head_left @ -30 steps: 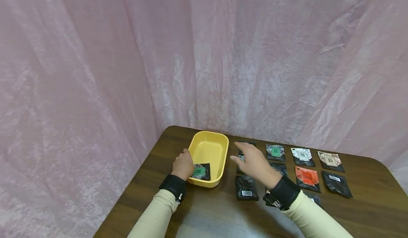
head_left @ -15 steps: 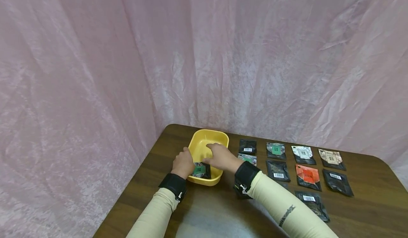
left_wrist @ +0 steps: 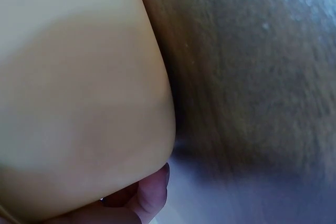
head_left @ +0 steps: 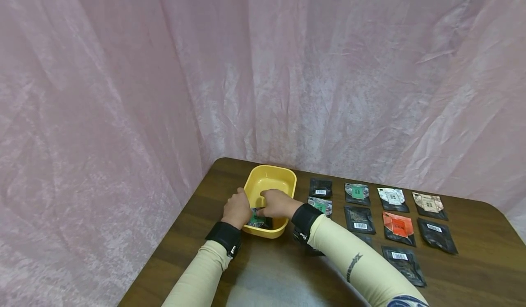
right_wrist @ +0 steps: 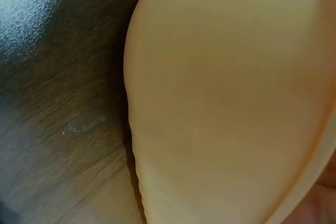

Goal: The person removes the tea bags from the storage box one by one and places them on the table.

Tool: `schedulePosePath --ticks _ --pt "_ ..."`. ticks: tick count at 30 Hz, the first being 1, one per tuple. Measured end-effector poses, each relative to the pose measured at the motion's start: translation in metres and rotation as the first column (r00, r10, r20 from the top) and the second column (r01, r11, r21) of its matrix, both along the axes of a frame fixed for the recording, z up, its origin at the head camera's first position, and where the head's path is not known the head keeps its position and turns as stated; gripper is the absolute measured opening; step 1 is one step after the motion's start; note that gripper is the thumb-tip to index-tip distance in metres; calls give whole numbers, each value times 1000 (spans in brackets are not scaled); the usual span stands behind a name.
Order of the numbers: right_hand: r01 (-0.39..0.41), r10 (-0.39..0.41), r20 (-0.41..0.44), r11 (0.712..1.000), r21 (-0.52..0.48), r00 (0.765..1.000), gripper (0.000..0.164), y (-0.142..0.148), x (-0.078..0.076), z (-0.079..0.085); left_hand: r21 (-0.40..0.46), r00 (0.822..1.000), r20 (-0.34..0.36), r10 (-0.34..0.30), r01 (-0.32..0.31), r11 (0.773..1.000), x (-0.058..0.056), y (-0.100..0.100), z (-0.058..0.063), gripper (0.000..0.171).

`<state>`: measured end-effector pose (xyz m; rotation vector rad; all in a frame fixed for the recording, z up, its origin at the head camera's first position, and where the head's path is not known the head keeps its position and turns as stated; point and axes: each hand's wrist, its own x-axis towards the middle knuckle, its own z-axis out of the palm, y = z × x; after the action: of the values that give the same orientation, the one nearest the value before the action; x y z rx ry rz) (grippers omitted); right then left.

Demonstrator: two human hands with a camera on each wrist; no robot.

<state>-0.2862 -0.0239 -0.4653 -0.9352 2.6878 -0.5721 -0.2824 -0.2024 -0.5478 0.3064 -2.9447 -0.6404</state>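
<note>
With my left hand [head_left: 236, 209] gripping the yellow tub [head_left: 274, 179] rim, my right hand [head_left: 276, 203] pinched the packet [head_left: 258, 220] inside, next needing a lift clear.

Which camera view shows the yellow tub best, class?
The head view: the whole yellow tub shows on the table, both hands at it. Each wrist view shows only a blurred stretch of its outer wall.

The head view is evenly and softly lit, and a pale sheen is seen on the near table [head_left: 283, 288]. Straight lines are bowed toward its edges. Both wrist views are blurred, the yellow tub [left_wrist: 79, 93] being too close for focus.
</note>
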Motion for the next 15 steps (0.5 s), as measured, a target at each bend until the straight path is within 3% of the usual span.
schedulePosePath --ticks 15 --pt "-8 8 -19 1000 0 1000 61 -10 -2 -8 17 1000 11 5 -5 1000 -4 -2 -8 52"
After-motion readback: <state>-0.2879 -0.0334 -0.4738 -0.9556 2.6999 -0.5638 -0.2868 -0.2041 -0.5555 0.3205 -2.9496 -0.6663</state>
